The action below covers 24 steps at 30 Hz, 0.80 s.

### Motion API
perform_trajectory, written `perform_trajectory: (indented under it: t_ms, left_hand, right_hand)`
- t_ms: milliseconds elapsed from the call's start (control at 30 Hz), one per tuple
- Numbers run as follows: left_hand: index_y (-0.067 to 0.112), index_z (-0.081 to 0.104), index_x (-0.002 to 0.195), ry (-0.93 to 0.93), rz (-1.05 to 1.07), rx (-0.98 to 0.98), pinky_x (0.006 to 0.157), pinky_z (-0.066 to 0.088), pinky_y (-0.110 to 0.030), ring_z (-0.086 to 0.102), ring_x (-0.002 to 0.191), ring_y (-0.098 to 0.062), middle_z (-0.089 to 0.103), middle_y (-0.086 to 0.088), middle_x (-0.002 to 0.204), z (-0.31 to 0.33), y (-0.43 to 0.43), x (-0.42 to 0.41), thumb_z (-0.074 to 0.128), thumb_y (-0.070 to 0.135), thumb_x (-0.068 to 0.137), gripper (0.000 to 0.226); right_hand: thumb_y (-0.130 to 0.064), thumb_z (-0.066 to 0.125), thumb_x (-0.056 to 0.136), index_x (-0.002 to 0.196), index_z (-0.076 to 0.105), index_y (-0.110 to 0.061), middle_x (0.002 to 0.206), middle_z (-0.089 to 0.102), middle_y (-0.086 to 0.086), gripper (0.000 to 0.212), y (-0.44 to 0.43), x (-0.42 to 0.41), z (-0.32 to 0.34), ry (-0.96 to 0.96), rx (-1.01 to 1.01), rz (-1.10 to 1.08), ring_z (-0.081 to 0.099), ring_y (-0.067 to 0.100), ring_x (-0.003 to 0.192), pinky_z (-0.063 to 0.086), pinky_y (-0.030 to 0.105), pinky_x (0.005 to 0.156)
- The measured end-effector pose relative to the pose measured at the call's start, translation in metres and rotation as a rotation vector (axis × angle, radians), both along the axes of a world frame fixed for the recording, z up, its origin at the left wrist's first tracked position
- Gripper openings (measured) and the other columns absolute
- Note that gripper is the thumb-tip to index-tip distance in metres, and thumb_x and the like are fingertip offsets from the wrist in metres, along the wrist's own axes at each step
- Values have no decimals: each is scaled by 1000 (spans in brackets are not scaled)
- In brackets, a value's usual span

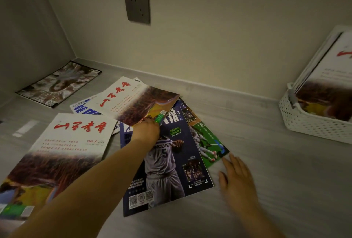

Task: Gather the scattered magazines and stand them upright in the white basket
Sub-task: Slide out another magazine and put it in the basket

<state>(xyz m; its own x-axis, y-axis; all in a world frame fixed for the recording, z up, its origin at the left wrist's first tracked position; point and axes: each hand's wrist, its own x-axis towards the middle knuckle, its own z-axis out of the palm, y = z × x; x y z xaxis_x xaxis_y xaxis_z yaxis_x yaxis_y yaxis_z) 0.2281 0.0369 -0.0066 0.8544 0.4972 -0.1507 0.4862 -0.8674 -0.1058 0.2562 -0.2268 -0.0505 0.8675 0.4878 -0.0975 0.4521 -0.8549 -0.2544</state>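
Note:
Several magazines lie scattered on the grey floor. My left hand (147, 130) pinches the lower corner of a white magazine with red script (131, 98) and lifts that edge off the pile. Under it lies a dark blue basketball magazine (167, 163), with a green football magazine (207, 142) poking out on its right. My right hand (236, 178) lies flat on the floor with straight fingers, its tips close to the green magazine's corner. A second white magazine with red script (62, 152) lies at the left. The white basket (312, 123) at the right holds upright magazines (329, 77).
A dark photo magazine (59, 83) lies in the far left corner against the wall. A blue and white magazine (83, 109) peeks out beneath the lifted one. A grey wall socket (137, 7) sits on the back wall. Bare floor stretches between the pile and the basket.

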Motion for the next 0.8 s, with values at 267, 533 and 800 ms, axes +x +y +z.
perform_trajectory:
  t_ms: [267,533,800]
  left_hand:
    - [2,26,135,151,-236,110,83,47,-42,52,112,-33,51,-22,125,7,-5,-7,35,3,92,44]
    - [19,75,58,-241,-454,-30,38,46,-14,68,51,-6,75,7,62,5,-62,-111,89,26,10,51]
    - [7,60,113,-700,385,-601,76,42,-25,61,100,-30,66,-14,113,-16,-41,-136,62,13,83,31]
  right_hand:
    - [-42,31,93,141,25,-25,155,15,-1,52,0,3,1,2,44,-10,7,15,142,4,33,116]
    - [-27,48,89,140,26,-14,152,25,5,57,0,1,3,-12,242,-117,20,19,139,14,32,114]
    - [-42,35,93,143,16,-24,156,7,-1,56,54,8,23,72,118,273,-1,18,143,-2,36,116]
